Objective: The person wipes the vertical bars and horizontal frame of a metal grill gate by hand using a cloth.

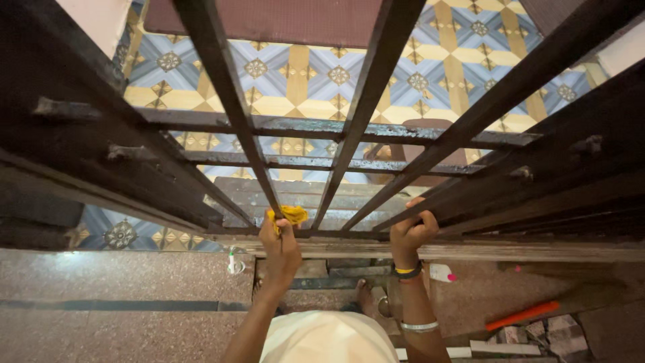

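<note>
I look straight down through a dark metal window grille (336, 128). My left hand (279, 243) is closed on a yellow cloth (289, 215), pressing it against the foot of one vertical bar (235, 101) where it meets the bottom rail. My right hand (411, 232) grips the lower end of another bar (484, 114) further right; that wrist wears a yellow band and a silver bangle. A cream sleeve or garment shows at the bottom centre.
Below the grille lies a speckled stone sill (121, 282). A small white bottle (232, 263) stands on it left of my hands, a white-and-pink item (441, 273) to the right, and an orange stick (523, 314) further right. A patterned tile floor (302, 81) shows beyond.
</note>
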